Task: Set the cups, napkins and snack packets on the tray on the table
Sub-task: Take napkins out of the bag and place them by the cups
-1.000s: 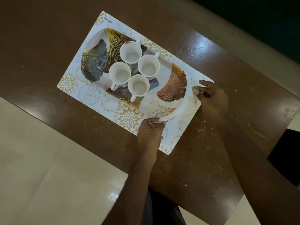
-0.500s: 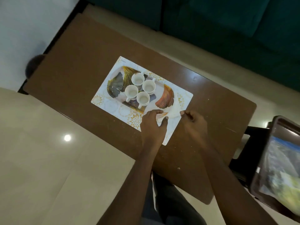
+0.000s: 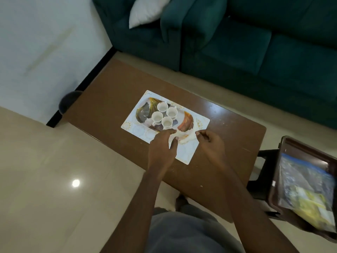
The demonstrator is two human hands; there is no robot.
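A leaf-patterned tray rests on a white placemat on the brown table. Several white cups stand close together in the tray's middle. A white napkin lies on the near right end of the tray. My left hand covers the tray's near edge, thumb and fingers pinching the napkin's left side. My right hand hovers at the napkin's right edge with fingers curled; whether it touches the napkin is unclear.
A dark tray holding snack packets sits on a black stool to the right of the table. A teal sofa with a white cushion runs behind the table. A dark round object sits by the table's left corner.
The view has pulled back and up, so the tray looks smaller. Both hands came closer together at the napkin on the tray's right end; my right hand shifted left from the placemat's edge.
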